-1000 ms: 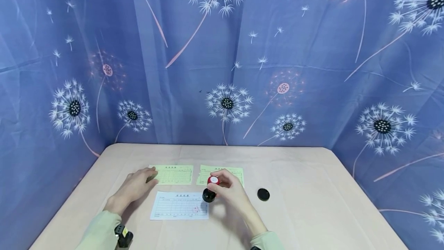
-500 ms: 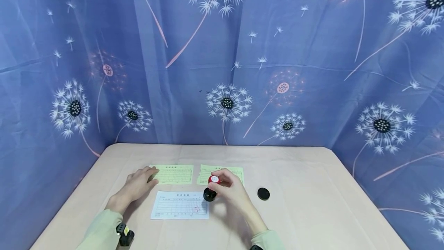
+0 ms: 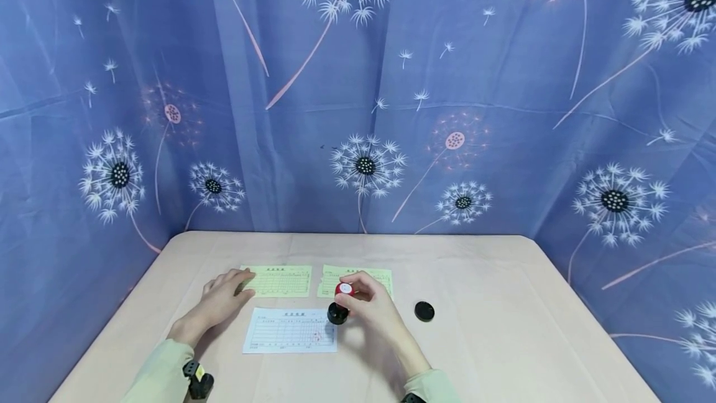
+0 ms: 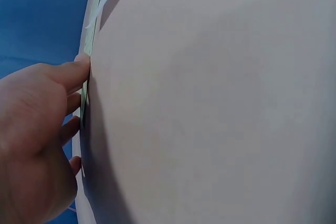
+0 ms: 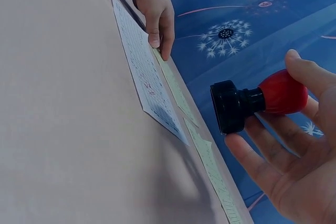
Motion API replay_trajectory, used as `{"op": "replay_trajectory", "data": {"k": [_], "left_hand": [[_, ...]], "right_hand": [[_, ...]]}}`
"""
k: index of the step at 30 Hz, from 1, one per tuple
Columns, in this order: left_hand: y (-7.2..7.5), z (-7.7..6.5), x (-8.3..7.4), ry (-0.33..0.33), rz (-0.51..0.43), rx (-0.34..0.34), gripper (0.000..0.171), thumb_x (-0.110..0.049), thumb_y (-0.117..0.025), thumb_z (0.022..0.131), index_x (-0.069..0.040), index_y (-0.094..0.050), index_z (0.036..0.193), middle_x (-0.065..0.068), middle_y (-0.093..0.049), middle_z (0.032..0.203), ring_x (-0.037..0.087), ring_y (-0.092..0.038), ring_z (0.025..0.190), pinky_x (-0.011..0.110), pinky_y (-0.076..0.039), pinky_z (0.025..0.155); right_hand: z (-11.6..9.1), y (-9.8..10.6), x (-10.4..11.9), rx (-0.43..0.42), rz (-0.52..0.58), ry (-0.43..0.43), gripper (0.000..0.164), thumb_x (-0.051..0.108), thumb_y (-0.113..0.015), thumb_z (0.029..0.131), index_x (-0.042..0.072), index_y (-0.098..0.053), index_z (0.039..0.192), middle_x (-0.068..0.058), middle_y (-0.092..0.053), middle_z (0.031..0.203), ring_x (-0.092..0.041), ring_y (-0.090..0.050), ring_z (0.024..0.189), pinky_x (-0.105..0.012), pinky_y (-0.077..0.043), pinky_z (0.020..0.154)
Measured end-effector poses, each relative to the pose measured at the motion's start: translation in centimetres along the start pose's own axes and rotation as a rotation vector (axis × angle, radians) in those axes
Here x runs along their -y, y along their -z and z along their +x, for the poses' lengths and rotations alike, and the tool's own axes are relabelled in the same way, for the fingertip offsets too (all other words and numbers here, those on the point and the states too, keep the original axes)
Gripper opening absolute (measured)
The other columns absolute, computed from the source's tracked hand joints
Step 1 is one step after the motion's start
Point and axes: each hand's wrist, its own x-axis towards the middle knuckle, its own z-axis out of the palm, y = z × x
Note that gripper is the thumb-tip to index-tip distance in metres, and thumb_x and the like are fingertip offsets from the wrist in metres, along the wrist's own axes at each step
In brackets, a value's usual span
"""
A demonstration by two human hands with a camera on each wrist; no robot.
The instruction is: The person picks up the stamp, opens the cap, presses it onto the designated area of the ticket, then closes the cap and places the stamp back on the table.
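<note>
My right hand [image 3: 373, 308] holds a round stamp [image 3: 338, 314] by its red knob, pinched between thumb and fingers. In the right wrist view the stamp's black base [image 5: 228, 107] is tilted and off the table, above the green slips' side. A white form [image 3: 285, 332] lies flat near the middle, with a red stamp mark at its lower right. My left hand [image 3: 215, 305] rests with fingertips on the left edge of a green form [image 3: 282, 282]. A second green form [image 3: 366, 275], torn at its left edge, is partly hidden behind my right hand.
A round black cap [image 3: 424, 311] lies on the table to the right of my right hand. The pale table [image 3: 503, 353] has rounded far corners. A blue curtain [image 3: 302, 173] with a dandelion print stands around its back and sides.
</note>
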Motion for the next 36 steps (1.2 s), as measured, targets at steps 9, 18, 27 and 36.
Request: {"op": "replay_trajectory", "data": {"k": [9,18,27,36], "left_hand": [[0.12,0.08,0.2,-0.014,-0.004,-0.021,0.051,-0.029,-0.062,0.098,-0.002,-0.053,0.14,0.023,-0.045,0.147,0.046,-0.037,0.135,0.066,-0.02,0.105],[0.3,0.01,0.34,-0.03,0.011,-0.015,0.053,-0.029,-0.062,0.098,-0.001,-0.052,0.141,0.026,-0.037,0.152,0.05,-0.03,0.139,0.071,-0.013,0.107],[0.61,-0.51,0.59,-0.011,-0.074,0.013,0.054,-0.028,-0.061,0.098,0.0,-0.049,0.143,0.028,-0.032,0.155,0.053,-0.022,0.14,0.076,0.004,0.109],[0.81,-0.11,0.1,0.026,-0.093,0.044,0.054,-0.029,-0.061,0.098,-0.002,-0.049,0.143,0.027,-0.03,0.156,0.051,-0.02,0.142,0.073,0.006,0.112]], "right_hand": [[0.09,0.08,-0.18,0.019,0.0,0.017,0.036,0.011,-0.074,0.088,0.004,-0.063,0.121,-0.01,-0.069,0.098,-0.009,-0.066,0.08,-0.025,-0.057,0.068],[0.25,0.01,-0.34,0.019,0.002,0.02,0.036,0.01,-0.074,0.087,0.004,-0.063,0.121,-0.011,-0.069,0.098,-0.008,-0.066,0.08,-0.025,-0.057,0.069],[0.25,-0.25,-0.27,0.021,0.0,0.023,0.035,0.011,-0.075,0.087,0.005,-0.064,0.12,-0.01,-0.069,0.098,-0.008,-0.065,0.079,-0.025,-0.056,0.067],[0.12,-0.58,-0.43,0.024,-0.002,0.018,0.039,0.011,-0.075,0.087,-0.001,-0.061,0.121,-0.016,-0.069,0.1,-0.008,-0.066,0.08,-0.022,-0.056,0.067]]}}
